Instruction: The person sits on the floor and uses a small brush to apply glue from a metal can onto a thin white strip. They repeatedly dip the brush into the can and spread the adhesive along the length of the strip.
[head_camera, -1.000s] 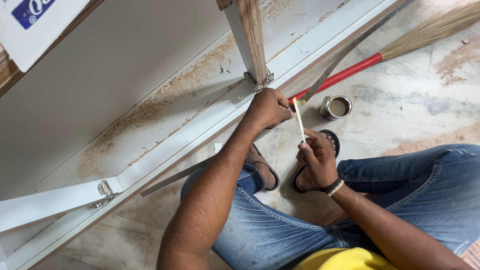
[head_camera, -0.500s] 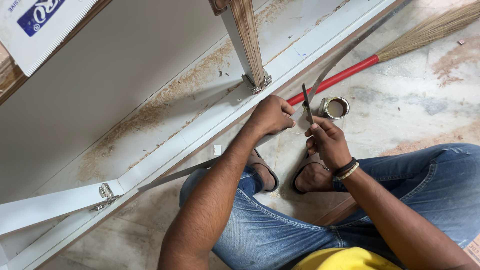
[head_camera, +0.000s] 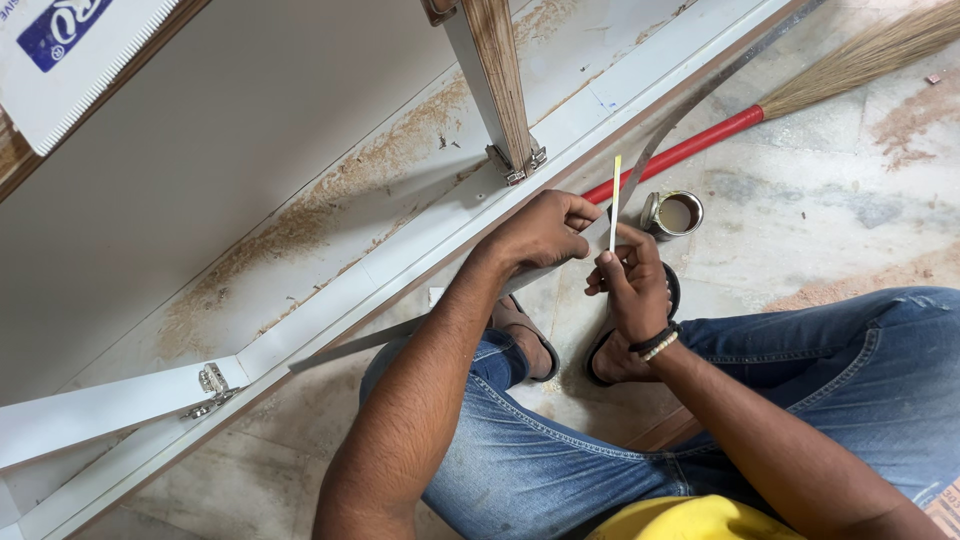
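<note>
My left hand (head_camera: 545, 232) presses against the front edge of a white cabinet panel (head_camera: 400, 268), fingers curled on a pale strip of edge banding there. My right hand (head_camera: 628, 285) pinches a thin white-and-yellow strip (head_camera: 616, 200) that stands upright between the two hands. A long grey metal band (head_camera: 690, 105) runs from behind the hands toward the upper right. I sit on the floor in blue jeans, sandalled feet under my hands.
A small open tin (head_camera: 676, 213) of brown glue stands right of my right hand. A broom with a red handle (head_camera: 700, 145) lies on the tiled floor. Sawdust covers the panel. A wooden divider (head_camera: 500, 80) with metal brackets, and a hinge (head_camera: 210, 385).
My right hand rose from near my foot to beside my left hand, and the thin strip it holds now stands upright. The left hand stayed on the panel edge.
</note>
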